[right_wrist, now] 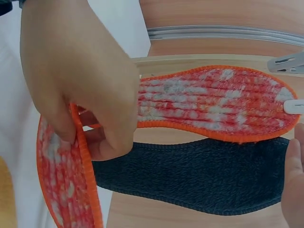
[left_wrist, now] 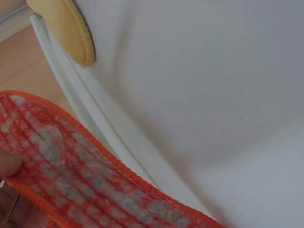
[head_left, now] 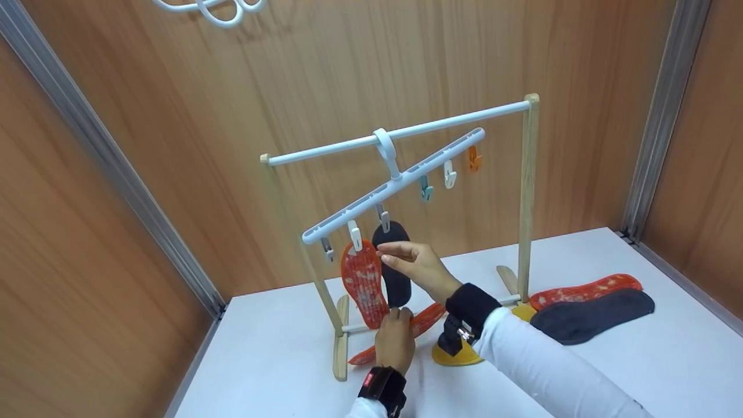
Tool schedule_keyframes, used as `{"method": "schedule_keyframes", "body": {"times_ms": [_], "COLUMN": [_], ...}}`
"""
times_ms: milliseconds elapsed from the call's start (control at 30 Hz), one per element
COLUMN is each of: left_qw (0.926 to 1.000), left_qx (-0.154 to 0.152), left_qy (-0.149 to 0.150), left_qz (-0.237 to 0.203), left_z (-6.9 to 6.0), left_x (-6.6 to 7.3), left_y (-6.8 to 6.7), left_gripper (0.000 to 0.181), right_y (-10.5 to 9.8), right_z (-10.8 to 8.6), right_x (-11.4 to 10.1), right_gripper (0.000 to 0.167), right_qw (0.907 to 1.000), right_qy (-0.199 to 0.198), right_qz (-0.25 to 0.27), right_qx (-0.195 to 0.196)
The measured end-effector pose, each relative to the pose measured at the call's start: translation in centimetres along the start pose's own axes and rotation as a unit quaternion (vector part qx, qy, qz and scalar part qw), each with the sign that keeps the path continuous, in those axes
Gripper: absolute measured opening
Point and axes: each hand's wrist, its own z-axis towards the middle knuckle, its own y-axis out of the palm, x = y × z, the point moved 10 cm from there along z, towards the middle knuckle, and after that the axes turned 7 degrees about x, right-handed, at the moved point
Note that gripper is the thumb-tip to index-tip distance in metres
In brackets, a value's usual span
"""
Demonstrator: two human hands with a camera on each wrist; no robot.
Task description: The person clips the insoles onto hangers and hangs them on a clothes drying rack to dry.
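Observation:
In the head view my left hand (head_left: 395,342) pinches a red-and-white patterned insole with an orange edge (head_left: 428,320), low in front of the rack. The left wrist view shows this insole (left_wrist: 85,166) close up. My right hand (head_left: 421,267) is raised, its fingers extended beside the top of a hanging red insole (head_left: 364,281). A white clip (head_left: 355,235) grips that insole. Behind it hangs a dark insole (head_left: 396,284) under a grey clip (head_left: 383,219). In the right wrist view, only part of my right hand (right_wrist: 294,183) shows at the edge.
A pale blue hanger (head_left: 348,213) tilts from the rack's rail (head_left: 453,122). Its teal clip (head_left: 426,188), white clip (head_left: 450,174) and orange clip (head_left: 475,159) hold nothing. Yellow insole (head_left: 458,357), another red insole (head_left: 586,291) and another dark insole (head_left: 592,316) lie on the table.

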Motion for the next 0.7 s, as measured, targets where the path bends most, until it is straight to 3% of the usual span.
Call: {"method": "schedule_keyframes", "body": {"times_ms": [233,333,500,700], "left_qw": [0.9986,0.9979,0.9966,0.9951], "left_qx": [0.026,0.021,0.003,0.036], "left_qy": [-0.008,-0.02,-0.04,-0.041], "left_qz": [-0.045,-0.058,-0.072,-0.083], "left_z": [-1.1,-1.6,-2.2,-3.1], "left_x": [-0.2,-0.8,-2.2,-4.5], "left_y": [-3.6,-4.9,-6.4,-8.6], "left_gripper": [0.025,0.025,0.024,0.024], "right_y": [1.1,1.9,3.4,4.9], "right_z": [0.4,0.5,0.7,0.8], "right_x": [-0.7,-1.1,-1.9,-2.7], "right_gripper": [0.043,0.043,0.044,0.047], "right_qw": [0.9997,0.9994,0.9979,0.9967], "right_qy": [-0.019,-0.025,-0.044,-0.058], "right_qz": [0.006,0.008,0.017,0.009], "right_qx": [-0.015,-0.023,-0.045,-0.056]}}
